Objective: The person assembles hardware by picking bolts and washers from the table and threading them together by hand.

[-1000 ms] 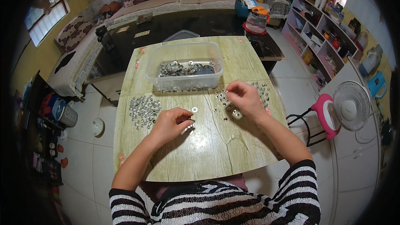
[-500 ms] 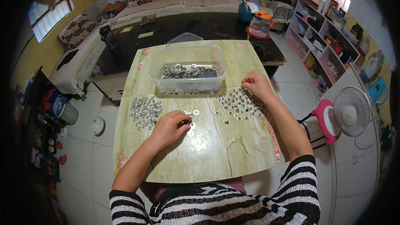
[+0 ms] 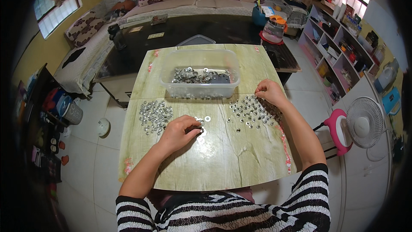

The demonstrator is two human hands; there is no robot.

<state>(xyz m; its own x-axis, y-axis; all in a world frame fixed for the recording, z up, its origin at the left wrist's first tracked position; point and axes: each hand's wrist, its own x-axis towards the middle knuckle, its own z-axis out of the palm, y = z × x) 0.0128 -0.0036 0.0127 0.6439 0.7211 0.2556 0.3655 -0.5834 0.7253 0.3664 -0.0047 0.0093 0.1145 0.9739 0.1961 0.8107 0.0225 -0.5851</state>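
My left hand [image 3: 181, 132] rests near the table's middle, thumb and fingertips drawn together around something small I cannot make out. A few flat, silvery washers [image 3: 207, 119] lie just by those fingertips. Left of that hand spreads a heap of small, shiny round metal pieces [image 3: 155, 117]. At the right, my right hand [image 3: 269, 92] hangs at the back of another group, small metal pieces with short upright stems [image 3: 249, 109]. Its fingertips are pinched together; whatever lies between them is hidden.
Beyond both hands stands a clear plastic tub [image 3: 201, 90] with mixed metal parts inside. The marbled green tabletop [image 3: 214, 163] abuts a dark table [image 3: 184, 28] carrying a lid [image 3: 196, 40] and a jug [image 3: 274, 30]. A pink-and-white fan [image 3: 364, 118] stands right.
The whole view has shifted slightly, so everything sits a little further right and lower. Both hands keep nearly the same places and closed poses over the table.
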